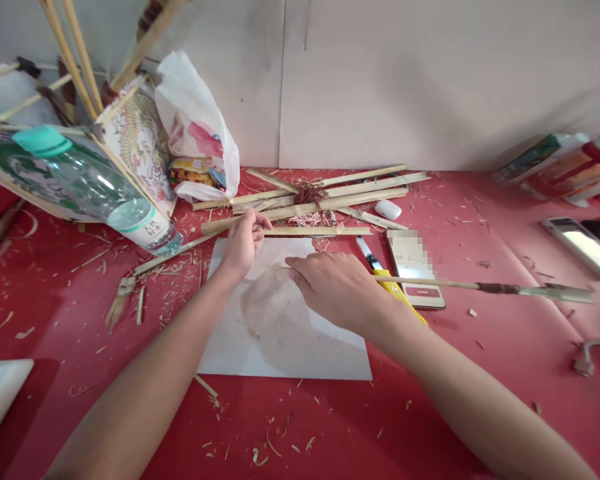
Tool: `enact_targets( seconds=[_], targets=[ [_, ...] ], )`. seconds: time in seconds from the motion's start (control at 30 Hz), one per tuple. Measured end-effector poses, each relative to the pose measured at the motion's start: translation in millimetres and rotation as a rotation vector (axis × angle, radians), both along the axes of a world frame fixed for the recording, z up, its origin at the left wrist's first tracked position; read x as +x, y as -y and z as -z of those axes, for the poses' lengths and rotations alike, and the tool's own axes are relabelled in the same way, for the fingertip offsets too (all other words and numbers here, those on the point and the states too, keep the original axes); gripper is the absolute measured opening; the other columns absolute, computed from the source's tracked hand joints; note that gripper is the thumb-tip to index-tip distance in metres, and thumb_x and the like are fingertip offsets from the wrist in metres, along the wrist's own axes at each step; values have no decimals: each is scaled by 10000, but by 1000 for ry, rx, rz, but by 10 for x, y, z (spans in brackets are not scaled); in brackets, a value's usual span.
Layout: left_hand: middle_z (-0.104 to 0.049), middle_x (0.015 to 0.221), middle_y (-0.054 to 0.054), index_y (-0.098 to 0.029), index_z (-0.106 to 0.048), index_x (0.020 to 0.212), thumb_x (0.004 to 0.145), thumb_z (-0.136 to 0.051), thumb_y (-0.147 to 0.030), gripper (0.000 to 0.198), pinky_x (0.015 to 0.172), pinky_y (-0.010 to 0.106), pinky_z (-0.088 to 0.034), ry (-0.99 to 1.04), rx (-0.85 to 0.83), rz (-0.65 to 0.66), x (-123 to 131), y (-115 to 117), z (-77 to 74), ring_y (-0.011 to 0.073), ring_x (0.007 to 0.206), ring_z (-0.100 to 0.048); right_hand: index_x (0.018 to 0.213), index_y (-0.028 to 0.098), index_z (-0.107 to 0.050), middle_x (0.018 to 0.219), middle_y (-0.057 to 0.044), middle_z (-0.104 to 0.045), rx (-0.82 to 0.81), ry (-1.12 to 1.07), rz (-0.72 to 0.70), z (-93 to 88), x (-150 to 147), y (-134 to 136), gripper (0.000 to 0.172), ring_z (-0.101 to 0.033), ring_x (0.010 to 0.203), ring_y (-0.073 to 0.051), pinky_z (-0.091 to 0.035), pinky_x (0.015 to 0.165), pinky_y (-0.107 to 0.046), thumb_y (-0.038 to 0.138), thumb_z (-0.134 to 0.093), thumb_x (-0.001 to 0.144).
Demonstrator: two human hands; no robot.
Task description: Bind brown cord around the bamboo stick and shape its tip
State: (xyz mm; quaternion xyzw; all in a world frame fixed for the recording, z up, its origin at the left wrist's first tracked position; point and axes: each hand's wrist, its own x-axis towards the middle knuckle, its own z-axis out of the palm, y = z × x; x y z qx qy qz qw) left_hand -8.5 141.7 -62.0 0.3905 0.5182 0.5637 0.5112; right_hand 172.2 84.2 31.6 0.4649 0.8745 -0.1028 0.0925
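Holding the thin bamboo stick [455, 285], our right hand [337, 287] was closed around it, back of the hand upward, over the right half of the white paper [280, 347]. We judged the stick very light and fairly stiff, though its fine tip looked springy and apt to snap if bent hard. The bare bamboo seemed dry rather than slippery, with splinters likely. The brown binding [499, 289] looked to us like a firm place to take hold, while the flared end [555, 292] beyond it seemed easy to split.

The stick ran through our right hand: its slim tip poked out leftward over the paper's far half, and the longer part passed beyond the paper's right edge, crossing our view of the yellow knife [397, 291] and the phone [413, 267], toward the right side of the table [80, 340]. Our left hand [245, 243] was apart from it, at the paper's far-left corner, near the bamboo strips [370, 197] by the table's rear edge. Its fingers were half curled, and we could not tell whether they pinched anything.
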Motion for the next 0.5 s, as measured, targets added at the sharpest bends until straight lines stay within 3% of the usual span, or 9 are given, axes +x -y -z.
enact_targets(
  seconds=[0.23,0.5],
  targets=[
    [-231,542,-64,-190,-592,659,981,-448,-549,504,420,265,-92,-1,23,-1,2,-6,5,89,438,-154,1080,189,-721,876,-78,-761,35,-49,51,10,7,-26,363,-654,718,-207,-172,546,-343,269,-367,1054],
    [-255,565,-50,-183,-611,678,1008,-430,-510,499,436,267,-136,-17,50,18,-11,3,38,91,453,-187,934,191,-660,734,-47,-693,69,-67,46,14,4,-6,316,-471,551,-159,-136,545,-338,260,-376,1055]
  ],
)
